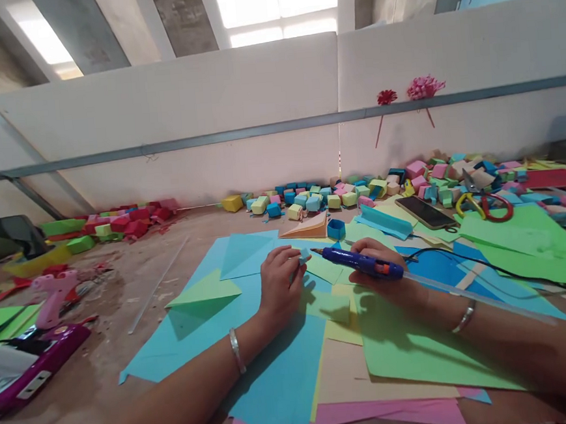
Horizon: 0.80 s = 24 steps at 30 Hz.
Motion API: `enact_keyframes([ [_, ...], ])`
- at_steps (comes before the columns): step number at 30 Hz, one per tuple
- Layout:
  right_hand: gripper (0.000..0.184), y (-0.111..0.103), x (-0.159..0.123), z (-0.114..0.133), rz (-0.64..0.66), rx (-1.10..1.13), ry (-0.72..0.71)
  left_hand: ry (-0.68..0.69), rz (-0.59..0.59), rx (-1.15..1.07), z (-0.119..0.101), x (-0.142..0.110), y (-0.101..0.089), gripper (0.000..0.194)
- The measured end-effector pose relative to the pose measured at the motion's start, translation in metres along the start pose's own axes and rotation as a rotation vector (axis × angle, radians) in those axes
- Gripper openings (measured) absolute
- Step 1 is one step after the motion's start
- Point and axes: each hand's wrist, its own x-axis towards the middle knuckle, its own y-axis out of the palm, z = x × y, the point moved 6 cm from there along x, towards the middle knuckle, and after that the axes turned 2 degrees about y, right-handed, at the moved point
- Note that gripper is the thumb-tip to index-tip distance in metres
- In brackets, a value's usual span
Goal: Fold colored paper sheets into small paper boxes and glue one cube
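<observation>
- Head view: left hand [282, 280], above the middle of the worktop [107, 284], thumb and fingertips pinching a small light-blue paper piece [305, 256].
- Right hand [377, 260], fingers curled round a blue glue gun [360, 262]; its nozzle points at the paper piece, nearly touching it. A clear glue stick [471, 298] protrudes from the rear. Whether the trigger is pressed cannot be told.
- Finished portion, as judged: numerous folded paper boxes [313, 203] along the far edge, with a red and pink group [139, 223] towards the far left corner and a mixed heap [439, 172] towards the far right.
- Remaining portion, as judged: the pinched piece, unfinished; beneath the hands, flat blue sheets [271, 383] and green sheets [421, 351]; beyond them, a creased peach sheet [308, 228].
- Containers: one dark-blue paper box [336, 229], open-topped, just beyond the hands; its contents cannot be made out.
- Near the left edge, a pink glue gun [54, 295] beside a purple power strip [54, 360], which carries a white plug [3, 361].
</observation>
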Motion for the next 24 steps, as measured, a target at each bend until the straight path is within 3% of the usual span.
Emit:
enact_keyframes([
  [11, 0.027, 0.003, -0.004, -0.006, 0.042, 0.017, 0.147, -0.003, 0.023, 0.048, -0.004, -0.001, 0.000, 0.016],
  [24, 0.026, 0.004, -0.006, -0.012, 0.027, 0.032, 0.210, 0.001, 0.050, 0.007, -0.005, -0.001, 0.002, 0.019],
])
